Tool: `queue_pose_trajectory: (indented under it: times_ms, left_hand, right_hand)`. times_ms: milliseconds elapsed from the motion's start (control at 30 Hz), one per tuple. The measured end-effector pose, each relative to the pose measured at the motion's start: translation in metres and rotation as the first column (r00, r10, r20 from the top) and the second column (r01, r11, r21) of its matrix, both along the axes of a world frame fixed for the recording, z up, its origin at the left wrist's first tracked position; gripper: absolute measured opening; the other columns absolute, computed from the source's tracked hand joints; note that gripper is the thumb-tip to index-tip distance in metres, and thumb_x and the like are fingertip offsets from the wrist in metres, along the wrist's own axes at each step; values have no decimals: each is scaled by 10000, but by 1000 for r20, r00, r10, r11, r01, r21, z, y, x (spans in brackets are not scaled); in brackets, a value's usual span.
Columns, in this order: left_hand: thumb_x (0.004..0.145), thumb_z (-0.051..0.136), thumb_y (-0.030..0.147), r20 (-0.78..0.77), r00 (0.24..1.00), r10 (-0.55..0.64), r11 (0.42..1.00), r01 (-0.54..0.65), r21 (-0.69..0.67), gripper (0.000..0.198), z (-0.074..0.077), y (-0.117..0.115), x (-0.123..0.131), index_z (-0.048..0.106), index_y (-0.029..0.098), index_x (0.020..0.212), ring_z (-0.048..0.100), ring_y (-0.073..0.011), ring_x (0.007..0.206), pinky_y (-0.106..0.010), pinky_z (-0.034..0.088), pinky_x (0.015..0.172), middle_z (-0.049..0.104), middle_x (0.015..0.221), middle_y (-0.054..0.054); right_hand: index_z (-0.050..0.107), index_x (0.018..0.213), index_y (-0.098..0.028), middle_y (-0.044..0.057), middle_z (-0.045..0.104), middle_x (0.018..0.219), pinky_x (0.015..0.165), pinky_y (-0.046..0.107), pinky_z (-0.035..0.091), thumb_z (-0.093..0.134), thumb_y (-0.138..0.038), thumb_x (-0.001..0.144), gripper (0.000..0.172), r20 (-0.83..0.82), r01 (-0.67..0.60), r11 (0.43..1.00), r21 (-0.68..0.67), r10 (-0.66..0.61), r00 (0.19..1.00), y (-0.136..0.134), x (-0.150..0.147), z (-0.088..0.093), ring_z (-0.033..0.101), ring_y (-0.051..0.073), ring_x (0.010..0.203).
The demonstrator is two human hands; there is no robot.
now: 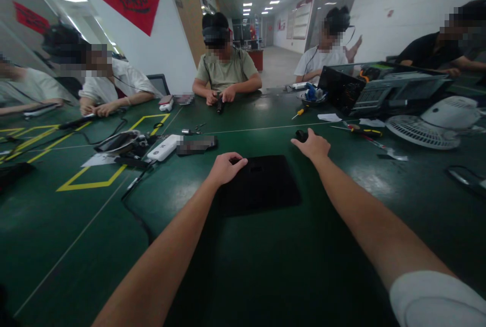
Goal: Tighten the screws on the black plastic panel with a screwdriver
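A flat black panel lies on the green table in front of me. My left hand rests on its near-left corner with the fingers curled against the edge. My right hand reaches past the panel's far right corner, and its fingers close on a small black part on the table.
A white power bank, cables and a dark device lie to the left inside yellow floor-tape lines. Screwdrivers, an opened laptop and a white fan are on the right. Several people sit around the table's far side.
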State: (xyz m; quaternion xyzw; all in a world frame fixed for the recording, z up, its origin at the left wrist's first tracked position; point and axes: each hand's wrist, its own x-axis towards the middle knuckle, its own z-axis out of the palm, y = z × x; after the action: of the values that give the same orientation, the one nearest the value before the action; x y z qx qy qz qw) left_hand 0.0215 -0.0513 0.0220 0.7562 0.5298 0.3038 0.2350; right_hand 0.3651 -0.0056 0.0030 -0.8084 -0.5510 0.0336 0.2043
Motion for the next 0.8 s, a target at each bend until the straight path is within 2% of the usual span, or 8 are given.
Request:
queue_pose_trajectory:
  times_ms: [200, 333, 433, 500, 567, 667, 733, 800]
  left_hand:
    - [856, 705, 469, 28, 999, 28, 998, -27, -51, 262, -16, 1, -3, 805, 227, 871, 713, -268, 890, -420, 543, 864, 802, 942, -93]
    - [860, 694, 442, 40, 999, 28, 999, -27, -30, 239, -23, 5, -4, 795, 225, 863, 703, -266, 898, -424, 538, 872, 786, 942, -92]
    - [855, 689, 444, 19, 999, 33, 999, -33, -1, 239, -26, 6, -4, 787, 227, 834, 687, -264, 893, -424, 533, 869, 764, 932, -89]
    - [849, 692, 442, 4, 1000, 18, 1000, -18, 17, 241, -26, 6, -4, 786, 222, 816, 678, -266, 896, -430, 528, 880, 754, 928, -94]
    - [850, 689, 443, 1, 1000, 13, 1000, -13, 11, 250, -25, 6, -4, 787, 215, 813, 675, -267, 890, -433, 525, 872, 750, 928, -100]
    - [858, 679, 445, 8, 1000, 26, 1000, -26, -3, 267, -24, 5, -3, 786, 205, 811, 676, -271, 882, -430, 519, 843, 751, 928, -110]
    - [867, 669, 440, 11, 999, 31, 1000, -31, -4, 272, -23, 5, -2, 787, 202, 809, 679, -271, 879, -426, 517, 841, 753, 924, -113]
    - [881, 651, 429, 5, 999, 32, 999, -32, -1, 276, -23, 5, -2, 789, 201, 810, 681, -267, 874, -419, 518, 844, 755, 917, -111]
  right_hand:
    - [696, 1331, -173, 246, 724, 1199, 901, 506, 507, 552, -530, 980, 522, 63, -53, 998, -15, 54, 997, 11, -2, -10, 688, 369, 1060]
    - [699, 1337, -180, 217, 737, 1160, 897, 487, 492, 462, -517, 1023, 518, 25, -98, 992, 73, 96, 995, 1, -8, -10, 686, 352, 1032]
    - [719, 1282, -177, 190, 743, 1137, 880, 440, 483, 407, -527, 1033, 530, -133, -18, 975, 221, 48, 990, -4, -18, -5, 676, 334, 1032]
    - [745, 1107, -172, 166, 739, 1050, 835, 399, 478, 377, -537, 1032, 524, -291, 59, 952, 299, 32, 956, -5, -25, 1, 665, 308, 983]
    - [704, 932, -187, 116, 697, 900, 756, 359, 467, 383, -580, 1020, 515, -486, 116, 934, 337, 67, 872, -6, -33, 11, 640, 263, 873]
    - [607, 887, -234, 0, 525, 687, 569, 300, 386, 511, -704, 938, 483, -754, 113, 939, 324, 185, 630, -16, -49, 28, 507, 180, 635]
    - [549, 870, -259, -64, 377, 607, 465, 267, 250, 634, -733, 854, 482, -860, -16, 952, 305, 283, 426, -29, -63, 39, 344, 134, 515]
    - [508, 820, -264, -88, 307, 581, 439, 252, 173, 710, -729, 800, 507, -892, -185, 935, 301, 345, 292, -45, -78, 47, 248, 107, 480]
